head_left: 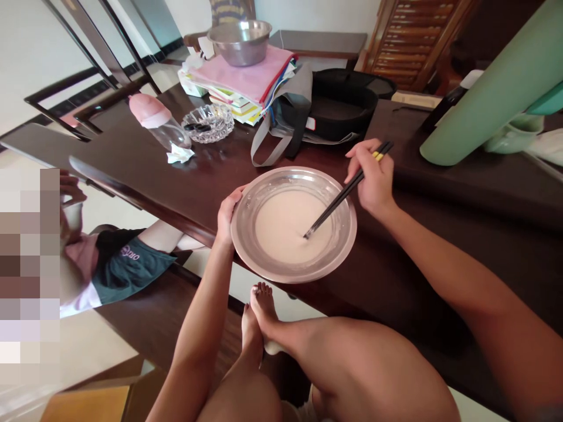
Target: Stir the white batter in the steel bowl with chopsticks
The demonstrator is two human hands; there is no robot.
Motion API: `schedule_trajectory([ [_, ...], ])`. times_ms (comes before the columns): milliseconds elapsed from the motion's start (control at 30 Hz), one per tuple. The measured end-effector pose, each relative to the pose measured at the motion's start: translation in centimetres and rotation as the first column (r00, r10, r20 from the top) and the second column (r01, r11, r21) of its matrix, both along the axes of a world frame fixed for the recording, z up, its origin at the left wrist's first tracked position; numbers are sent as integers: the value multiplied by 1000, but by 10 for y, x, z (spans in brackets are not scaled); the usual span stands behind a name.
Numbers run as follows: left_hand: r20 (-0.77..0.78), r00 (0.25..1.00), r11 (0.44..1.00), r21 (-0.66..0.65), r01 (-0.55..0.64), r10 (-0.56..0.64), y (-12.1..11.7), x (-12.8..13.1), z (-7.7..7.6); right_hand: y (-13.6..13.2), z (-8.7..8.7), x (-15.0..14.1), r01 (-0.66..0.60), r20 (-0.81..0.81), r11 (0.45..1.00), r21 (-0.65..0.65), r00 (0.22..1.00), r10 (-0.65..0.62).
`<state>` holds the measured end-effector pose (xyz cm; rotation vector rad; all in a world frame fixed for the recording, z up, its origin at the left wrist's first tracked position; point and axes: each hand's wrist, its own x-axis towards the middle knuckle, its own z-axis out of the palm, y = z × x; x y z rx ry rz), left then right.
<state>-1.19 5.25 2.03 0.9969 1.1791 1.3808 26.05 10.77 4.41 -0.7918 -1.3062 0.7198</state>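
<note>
A wide metal bowl [346, 249] sits at the front edge of the dark wooden table. Pale, creamy batter [285, 225] fills its bottom, and thin smears of it cling to the inner wall. My left hand [229, 212] grips the bowl's left rim, its fingers partly hidden beneath. Black chopsticks [338, 198] with a yellow band are pinched in my right hand [372, 176], above the bowl's right side. Their tips dip into the batter near its middle and are coated white.
Behind the bowl lie a grey-strapped bag [303, 94], a glass ashtray [211, 124] and a pink-capped bottle [153, 117]. A steel basin [241, 44] tops a stack of books. A green cylinder [479, 99] leans in at right. Another person [132, 258] sits at left.
</note>
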Motion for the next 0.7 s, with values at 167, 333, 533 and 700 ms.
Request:
schedule_trajectory([
  [167,21,1000,1000,-18,-7,8,0,0,0,-4,1,-2,12,47,999,-45,999,-10],
  [333,2,1000,1000,-3,1,-1,0,0,0,-4,0,-2,46,15,998,-49,999,-45],
  [533,6,1000,1000,-29,-11,11,-1,1,1,-5,1,-3,49,22,999,6,999,-49],
  [700,-5,1000,1000,-18,-9,9,-1,1,2,-5,1,-3,6,29,1000,-15,1000,-6],
])
